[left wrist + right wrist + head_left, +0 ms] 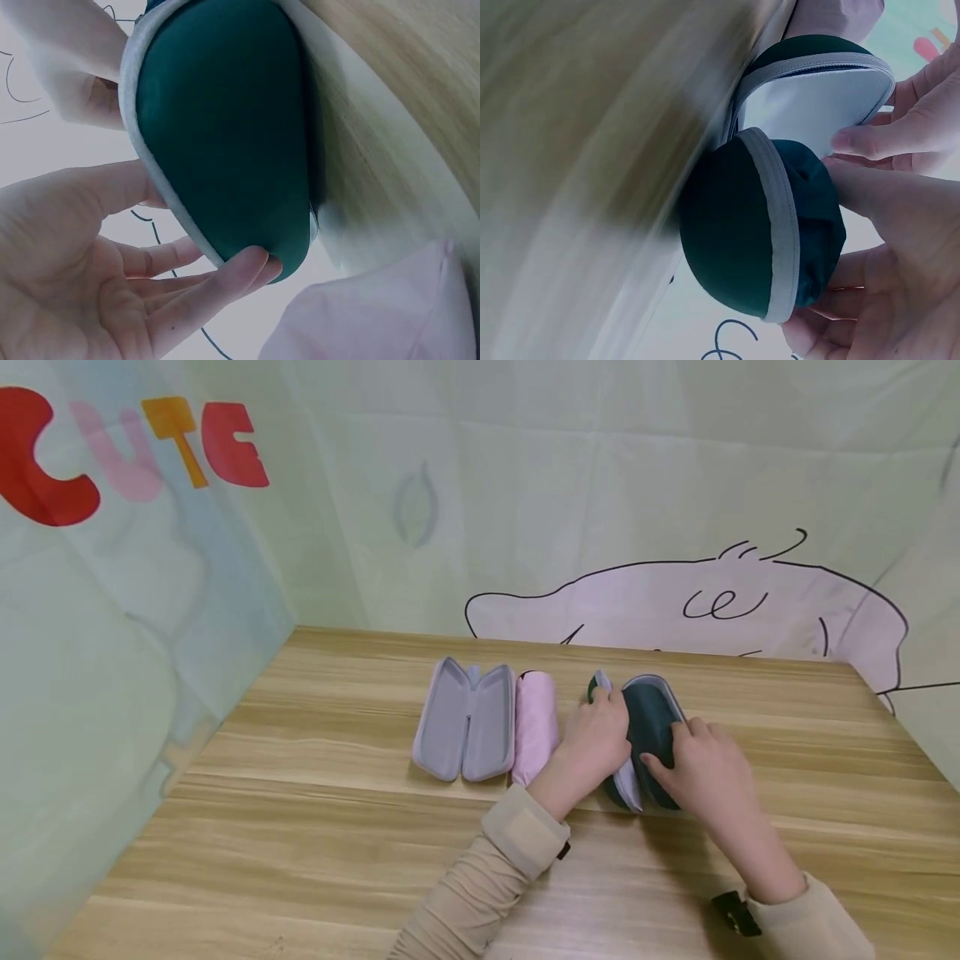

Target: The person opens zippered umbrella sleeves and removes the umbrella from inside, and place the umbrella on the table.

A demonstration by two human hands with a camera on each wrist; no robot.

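An unzipped dark green hard case (727, 225) with grey trim lies open on the table, its two halves side by side. Its right half holds a rolled dark green fabric bundle (649, 718), like a folded umbrella. My left hand (596, 735) pinches the edge of the left half, thumb on the green outer shell (225, 135) in the left wrist view. Across from it, my right hand (712, 768) grips the right half, with its thumb against the bundle and fingers by the rim. The pale lining (802, 112) of the left half shows.
Left of the hands lies a pink rolled bundle (535, 722), right beside an open pink case (465, 722) with grey lining. All stand on a wood-grain table (300, 835). A printed cloth backdrop (360, 527) hangs behind and at the left.
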